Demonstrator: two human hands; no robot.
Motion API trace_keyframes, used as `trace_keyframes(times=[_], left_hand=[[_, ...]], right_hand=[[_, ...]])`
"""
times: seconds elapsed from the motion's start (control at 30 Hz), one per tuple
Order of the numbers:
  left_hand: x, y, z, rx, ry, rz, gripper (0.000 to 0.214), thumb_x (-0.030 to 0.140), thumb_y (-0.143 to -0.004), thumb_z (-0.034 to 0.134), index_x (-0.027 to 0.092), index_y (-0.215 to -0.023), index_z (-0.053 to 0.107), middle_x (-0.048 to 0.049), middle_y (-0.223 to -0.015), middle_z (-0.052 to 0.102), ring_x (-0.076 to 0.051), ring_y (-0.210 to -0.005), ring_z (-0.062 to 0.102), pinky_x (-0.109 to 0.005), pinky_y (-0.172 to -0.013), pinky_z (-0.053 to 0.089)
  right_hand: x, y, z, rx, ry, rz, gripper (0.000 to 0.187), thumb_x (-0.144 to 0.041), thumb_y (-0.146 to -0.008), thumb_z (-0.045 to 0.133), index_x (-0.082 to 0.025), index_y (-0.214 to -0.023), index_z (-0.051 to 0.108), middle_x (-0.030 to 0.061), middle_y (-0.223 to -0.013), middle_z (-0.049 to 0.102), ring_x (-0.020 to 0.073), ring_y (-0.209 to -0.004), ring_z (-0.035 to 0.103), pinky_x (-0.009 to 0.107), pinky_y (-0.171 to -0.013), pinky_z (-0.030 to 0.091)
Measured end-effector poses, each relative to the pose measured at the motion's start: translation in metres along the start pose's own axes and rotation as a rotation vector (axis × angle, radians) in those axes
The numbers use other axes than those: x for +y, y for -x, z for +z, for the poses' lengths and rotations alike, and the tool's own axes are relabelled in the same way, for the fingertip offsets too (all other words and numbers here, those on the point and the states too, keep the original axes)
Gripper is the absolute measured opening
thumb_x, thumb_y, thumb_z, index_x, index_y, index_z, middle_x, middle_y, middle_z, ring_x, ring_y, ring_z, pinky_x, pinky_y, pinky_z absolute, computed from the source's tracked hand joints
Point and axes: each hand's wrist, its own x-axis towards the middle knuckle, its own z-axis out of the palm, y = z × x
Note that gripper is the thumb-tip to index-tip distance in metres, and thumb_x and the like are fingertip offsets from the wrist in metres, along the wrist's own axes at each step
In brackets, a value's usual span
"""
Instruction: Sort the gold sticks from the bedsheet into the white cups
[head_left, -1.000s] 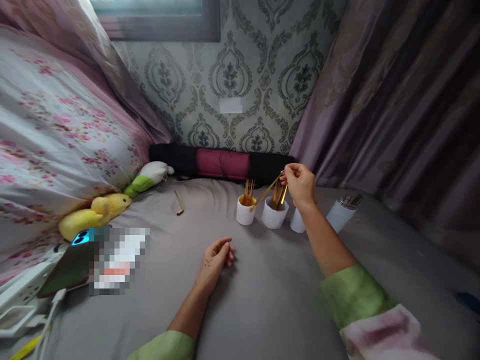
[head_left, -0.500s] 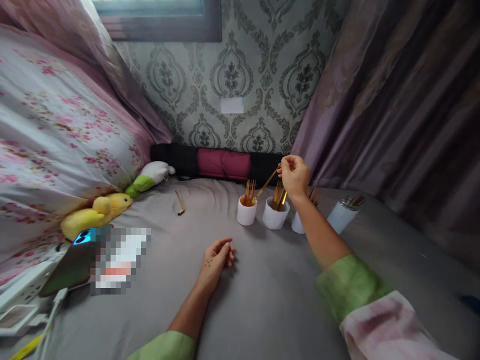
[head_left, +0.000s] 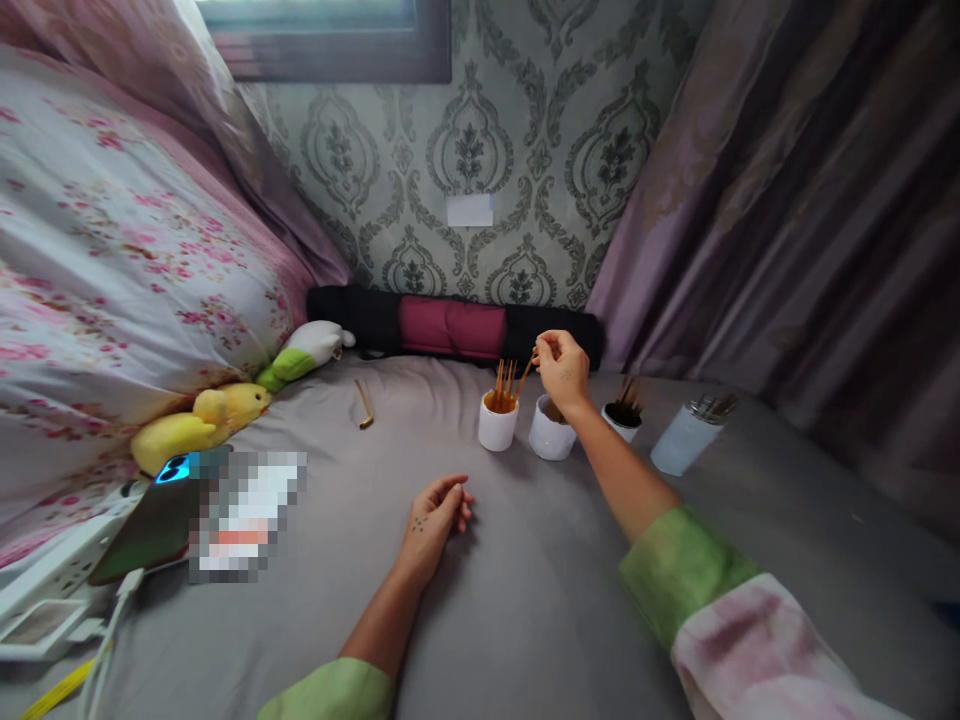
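Note:
My right hand pinches the upper end of a thin golden stick. The stick slants down to the leftmost white cup, where several similar sticks stand upright. Just below my right hand is a second white cup, partly covered by the hand and wrist. A third white cup with dark sticks stands beyond my forearm. My left hand rests on the grey sheet in front of the cups, its fingers loosely bent and somewhat apart, with nothing visible in it.
A pale container of metallic sticks leans at the right. Thin golden sticks lie at the left. A black and maroon roll lines the wall. Plush toys, a phone and a power strip lie leftward.
My right hand has moved left and down, bringing the golden stick steeper at the leftmost cup. The third cup has come into view. My left hand stays in place.

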Motion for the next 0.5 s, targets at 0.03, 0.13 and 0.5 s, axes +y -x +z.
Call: trace_keyframes(times=[0.03, 0.13, 0.5], left_hand=[[0.0, 0.0, 0.0, 0.0, 0.002, 0.0, 0.039, 0.04, -0.073, 0.058, 0.011, -0.099, 0.055, -0.0021, -0.072, 0.058, -0.007, -0.053, 0.049, -0.02, -0.046, 0.038], [0.0, 0.0, 0.0, 0.004, 0.001, -0.005, 0.04, 0.04, -0.072, 0.058, 0.011, -0.099, 0.054, -0.0025, -0.072, 0.058, -0.007, -0.053, 0.049, -0.019, -0.046, 0.037], [-0.001, -0.001, -0.001, 0.005, 0.001, 0.005, 0.039, 0.04, -0.073, 0.058, 0.011, -0.099, 0.055, -0.0028, -0.072, 0.058, -0.007, -0.053, 0.049, -0.019, -0.046, 0.038]], right_hand=[[0.001, 0.002, 0.002, -0.014, 0.005, 0.001, 0.02, -0.034, -0.08, 0.045, -0.018, -0.083, 0.057, 0.001, -0.07, 0.061, 0.0127, -0.056, 0.059, 0.026, -0.058, 0.048], [0.005, 0.006, 0.006, -0.043, 0.015, 0.008, 0.02, -0.034, -0.08, 0.044, -0.018, -0.083, 0.057, 0.0012, -0.07, 0.062, 0.0129, -0.056, 0.06, 0.027, -0.059, 0.047], [0.02, 0.011, 0.013, -0.129, 0.089, 0.032, 0.018, -0.03, -0.079, 0.044, -0.019, -0.083, 0.057, 0.0008, -0.069, 0.062, 0.0136, -0.058, 0.061, 0.027, -0.061, 0.048]])
